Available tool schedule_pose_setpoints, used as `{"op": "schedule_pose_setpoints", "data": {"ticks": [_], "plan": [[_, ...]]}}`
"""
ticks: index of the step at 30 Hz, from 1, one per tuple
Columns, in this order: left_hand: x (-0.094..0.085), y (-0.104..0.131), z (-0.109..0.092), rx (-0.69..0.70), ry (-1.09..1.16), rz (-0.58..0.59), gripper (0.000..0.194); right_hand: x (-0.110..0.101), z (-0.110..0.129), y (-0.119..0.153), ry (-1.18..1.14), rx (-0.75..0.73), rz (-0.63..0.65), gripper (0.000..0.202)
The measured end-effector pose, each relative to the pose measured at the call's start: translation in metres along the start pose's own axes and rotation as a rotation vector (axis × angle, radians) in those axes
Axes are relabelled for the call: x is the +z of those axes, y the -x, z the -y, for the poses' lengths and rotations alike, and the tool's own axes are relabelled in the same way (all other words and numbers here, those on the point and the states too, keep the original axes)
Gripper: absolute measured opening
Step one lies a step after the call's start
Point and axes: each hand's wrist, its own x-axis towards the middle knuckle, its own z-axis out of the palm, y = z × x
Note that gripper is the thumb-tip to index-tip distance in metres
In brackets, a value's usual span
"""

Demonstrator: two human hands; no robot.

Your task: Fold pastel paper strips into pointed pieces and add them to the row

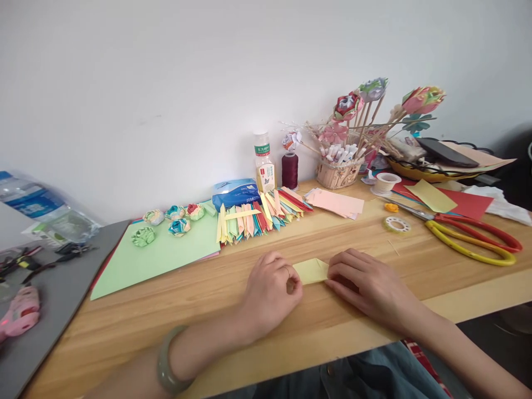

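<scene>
A small strip of yellow paper [311, 271] lies near the front of the wooden table, with a folded corner at its right end. My left hand [274, 288] pinches its left end between thumb and forefinger. At the other end, the fingers of my right hand [361, 280] close over the folded corner and cover part of it. Behind my hands, several folded paper strips [245, 221] in many colours lie in a row.
Green paper sheets [178, 252] with several paper flowers [143, 236] lie left. Pink paper slips [334, 203], a tape roll [397, 224] and large scissors [474, 233] are to the right. At the back stand a bottle [265, 163], a thread spool [290, 170] and a flower basket [338, 173].
</scene>
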Motion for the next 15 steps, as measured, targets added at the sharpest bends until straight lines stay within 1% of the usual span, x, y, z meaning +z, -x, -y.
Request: {"op": "schedule_pose_setpoints", "data": {"ticks": [4, 9, 12, 15], "plan": [[0.0003, 0.002, -0.0042, -0.048, 0.03, 0.005, 0.016, 0.003, -0.0006, 0.0024, -0.076, 0.078, 0.007, 0.02], [0.0006, 0.0039, -0.0049, -0.066, 0.021, 0.004, 0.011, 0.0053, -0.0017, 0.0008, -0.145, 0.195, 0.044, 0.018], [0.0002, 0.004, -0.0028, -0.084, 0.026, 0.019, 0.013, 0.0067, -0.0009, -0.0002, -0.144, 0.246, 0.054, 0.018], [-0.0011, 0.003, -0.0023, -0.1, 0.022, 0.038, 0.012, 0.0084, 0.0009, -0.0006, -0.105, 0.276, 0.031, 0.017]]}}
